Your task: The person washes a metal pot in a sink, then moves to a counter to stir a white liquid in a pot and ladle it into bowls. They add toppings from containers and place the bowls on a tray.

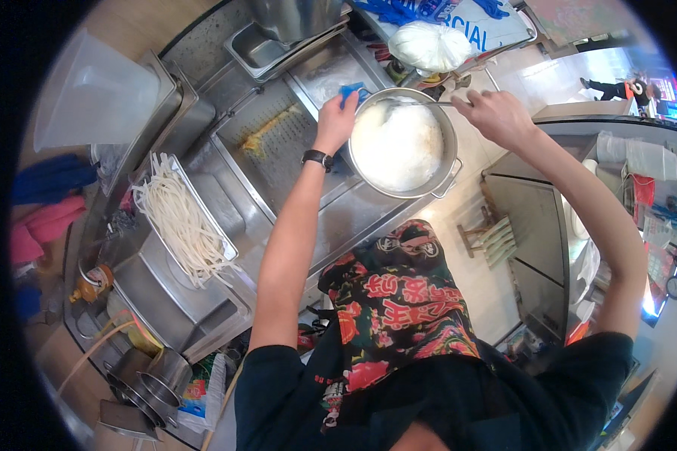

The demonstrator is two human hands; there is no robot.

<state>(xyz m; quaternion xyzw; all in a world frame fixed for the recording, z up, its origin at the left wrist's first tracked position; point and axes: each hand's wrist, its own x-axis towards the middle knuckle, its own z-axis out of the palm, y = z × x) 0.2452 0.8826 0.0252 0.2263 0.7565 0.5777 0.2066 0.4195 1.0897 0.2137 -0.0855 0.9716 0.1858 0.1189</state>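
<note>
A round metal pot (449,141) with loop handles holds a white, creamy, partly foamy mass (400,146). At the pot's far left side, my left hand (334,125) grips a handle through a piece of blue material (352,91). My right hand (499,119) is closed around the thin handle of a metal utensil (429,104). That utensil reaches over the right rim, and its head is sunk in the white mass, so its kind is hidden. Beneath the pot lies the front edge of a steel counter (361,211).
Left of the pot is a steel sink basin (282,152) with a perforated bottom and yellow residue. A tray of thick white noodles (183,220) rests farther left. A filled white plastic bag (429,46) sits beyond the pot. A small chair (491,242) stands on the floor at right.
</note>
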